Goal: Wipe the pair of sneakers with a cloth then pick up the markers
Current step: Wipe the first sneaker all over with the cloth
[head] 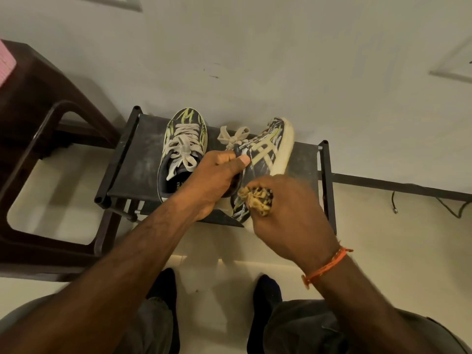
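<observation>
Wiping now: the left hand (214, 180) grips the tilted sneaker (265, 159) by its collar near the rack's (132, 159) right edge, while the right hand (288, 208) bunches the soft cloth (256, 198) against its side. Light, flexible shoe; the collar looks the surest hold.

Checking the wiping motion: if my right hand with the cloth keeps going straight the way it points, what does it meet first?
Probably the tilted sneaker: the right hand presses the cloth toward its side, near the heel. Depth is unclear.
</observation>
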